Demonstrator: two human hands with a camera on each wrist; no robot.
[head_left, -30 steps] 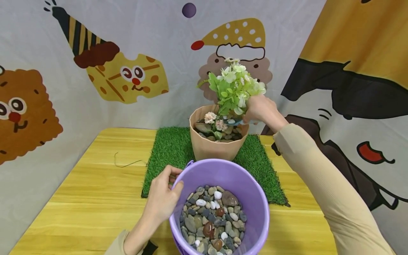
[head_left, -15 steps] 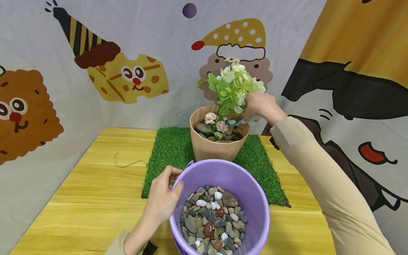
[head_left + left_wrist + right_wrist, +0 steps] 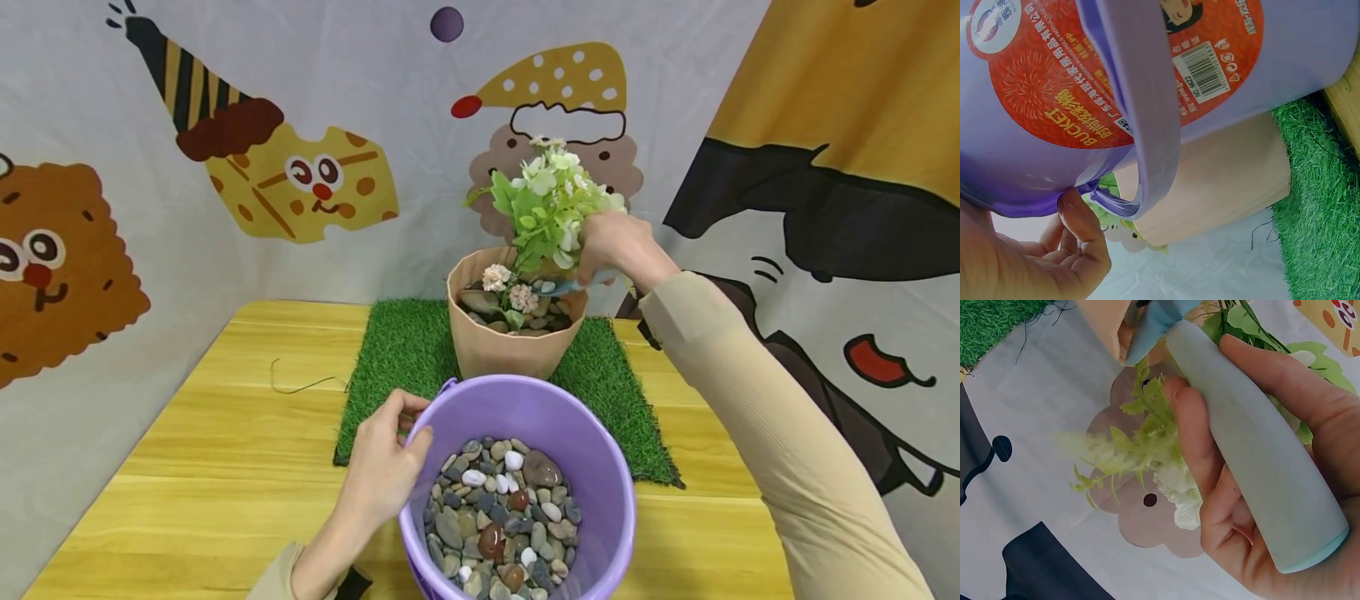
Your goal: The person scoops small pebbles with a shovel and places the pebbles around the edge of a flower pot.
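Observation:
My right hand grips the pale grey handle of a small trowel, its fingers and thumb wrapped round it. The trowel's blue blade reaches into a peach flower pot, over the stones, with a white pebble at its tip. Leafy green stems with white flowers stand in the pot close to this hand, and small pink flowers grow at the front. My left hand pinches the rim of a purple bucket between thumb and fingers. Inside the bucket lie mixed pebbles.
The pot stands on a green artificial-grass mat on a wooden table. A thin dark wire lies at the left. The bucket's handle hangs against its labelled side. A printed cloth hangs behind the table.
The right hand has shifted and tilted slightly over the pot, so more of the trowel's blue part shows. The left hand and the bucket stay in place.

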